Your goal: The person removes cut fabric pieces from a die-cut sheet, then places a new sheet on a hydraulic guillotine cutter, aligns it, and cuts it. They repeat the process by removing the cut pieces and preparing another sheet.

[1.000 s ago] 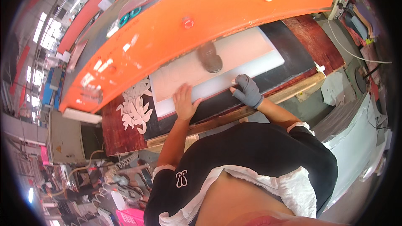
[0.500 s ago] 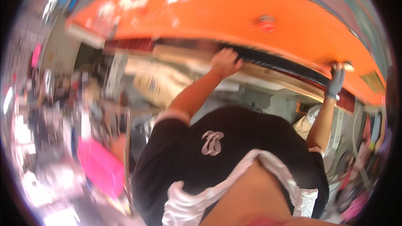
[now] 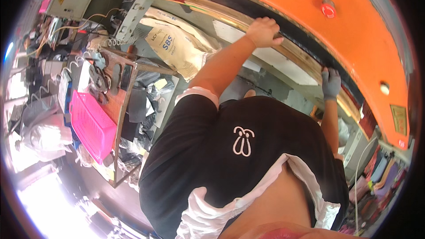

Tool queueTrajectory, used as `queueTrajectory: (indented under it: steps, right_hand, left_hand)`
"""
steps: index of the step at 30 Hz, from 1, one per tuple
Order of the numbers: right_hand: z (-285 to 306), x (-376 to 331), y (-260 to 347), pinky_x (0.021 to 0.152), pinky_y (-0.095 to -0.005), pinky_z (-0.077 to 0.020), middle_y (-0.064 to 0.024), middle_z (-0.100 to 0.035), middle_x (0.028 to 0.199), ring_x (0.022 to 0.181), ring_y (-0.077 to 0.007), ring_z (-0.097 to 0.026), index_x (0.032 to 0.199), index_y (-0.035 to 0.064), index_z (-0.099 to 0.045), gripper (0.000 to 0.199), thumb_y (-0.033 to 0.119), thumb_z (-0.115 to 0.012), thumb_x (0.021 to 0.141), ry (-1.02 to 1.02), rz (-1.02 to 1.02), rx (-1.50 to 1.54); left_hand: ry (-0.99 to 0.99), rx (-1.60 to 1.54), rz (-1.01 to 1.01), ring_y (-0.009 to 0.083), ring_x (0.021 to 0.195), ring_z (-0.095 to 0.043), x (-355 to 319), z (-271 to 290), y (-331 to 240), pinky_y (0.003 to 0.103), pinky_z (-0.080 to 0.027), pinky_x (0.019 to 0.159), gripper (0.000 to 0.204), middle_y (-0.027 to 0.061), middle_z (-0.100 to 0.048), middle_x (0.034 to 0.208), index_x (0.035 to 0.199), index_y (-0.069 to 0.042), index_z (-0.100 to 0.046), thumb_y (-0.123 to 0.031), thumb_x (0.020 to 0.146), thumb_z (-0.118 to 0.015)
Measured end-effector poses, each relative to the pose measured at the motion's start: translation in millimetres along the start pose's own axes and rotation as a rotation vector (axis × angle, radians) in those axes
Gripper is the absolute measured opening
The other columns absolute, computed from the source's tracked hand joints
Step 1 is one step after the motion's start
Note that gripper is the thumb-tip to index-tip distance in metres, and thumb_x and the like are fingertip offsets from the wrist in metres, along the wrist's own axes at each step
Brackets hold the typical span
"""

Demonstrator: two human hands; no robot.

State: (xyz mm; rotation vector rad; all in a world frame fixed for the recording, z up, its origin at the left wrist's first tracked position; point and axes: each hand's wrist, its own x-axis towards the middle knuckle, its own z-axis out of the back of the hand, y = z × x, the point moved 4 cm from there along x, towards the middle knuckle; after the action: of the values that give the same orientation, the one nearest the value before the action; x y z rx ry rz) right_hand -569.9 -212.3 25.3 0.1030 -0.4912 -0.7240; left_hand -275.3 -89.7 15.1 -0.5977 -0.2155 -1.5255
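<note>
Hands are set on the front edge of a big orange machine (image 3: 283, 4) – the left hand (image 3: 264, 32), bare, is curled over the wooden strip (image 3: 283, 48) that runs along the dark bed edge, fingers bent round it in a grip. Right hand (image 3: 331, 83), in a grey glove, is placed further along the same strip, fingers hooked over the lip; whether it's clamped tight or just resting can't be told. Both arms are stretched out from a black T-shirt (image 3: 239, 150) w/ a small white motif. A red round button (image 3: 328, 8) is seen on the orange housing, above & between the hands. Off to the left, well apart, a pink plastic basket (image 3: 90, 126) sits by a rusty metal frame (image 3: 121, 106) – paper sacks (image 3: 177, 46) are piled near the machine's base
</note>
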Motion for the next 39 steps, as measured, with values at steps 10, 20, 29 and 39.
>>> queueTrajectory:
  steps: [10,20,29,39]
  right_hand:
    - [14.1,-36.8,20.8,0.067,-0.0440,-0.0458,-0.0159,-0.060,0.077,0.074,-0.0352,-0.058,0.076,0.0078,-0.062,0.025,0.032,-0.057,0.082,-0.056,-0.098,-0.030]
    - [57.7,-183.7,121.5,0.056,-0.0427,-0.0426,-0.0115,-0.055,0.069,0.064,-0.0326,-0.053,0.068,0.0082,-0.056,0.018,0.023,-0.058,0.079,-0.230,-0.142,-0.195]
    - [91.2,-278.5,192.2,0.061,-0.0397,-0.0438,-0.0107,-0.054,0.069,0.067,-0.0296,-0.054,0.070,0.0070,-0.056,0.013,0.016,-0.062,0.076,-0.299,-0.280,0.204]
    - [63.0,-178.5,266.1,0.085,-0.0435,-0.0427,-0.0212,-0.054,0.106,0.100,-0.0374,-0.051,0.111,-0.0007,-0.050,0.066,0.038,-0.073,0.063,-0.239,-0.150,0.057]
  left_hand:
    - [0.258,-0.072,0.057,0.0299,0.096,-0.050,-23.7,36.0,-23.1,0.040,-0.043,0.082,0.054,0.0120,-0.055,0.097,0.095,-0.003,-0.060,-0.047,0.065,-0.072]
    - [0.363,-0.184,-0.050,0.0295,0.092,-0.051,-156.8,101.1,-89.4,0.040,-0.044,0.076,0.044,0.0099,-0.054,0.090,0.085,-0.005,-0.055,-0.039,0.064,-0.075]
    - [0.329,-0.180,-0.130,0.0285,0.088,-0.048,-273.8,146.2,-140.3,0.041,-0.041,0.071,0.045,0.0090,-0.050,0.088,0.085,-0.007,-0.054,-0.040,0.062,-0.074]
    - [0.438,-0.669,-0.218,0.0308,0.108,-0.049,-306.0,174.2,-168.2,0.039,-0.041,0.091,0.057,0.0130,-0.052,0.112,0.113,-0.004,-0.055,-0.034,0.068,-0.074]
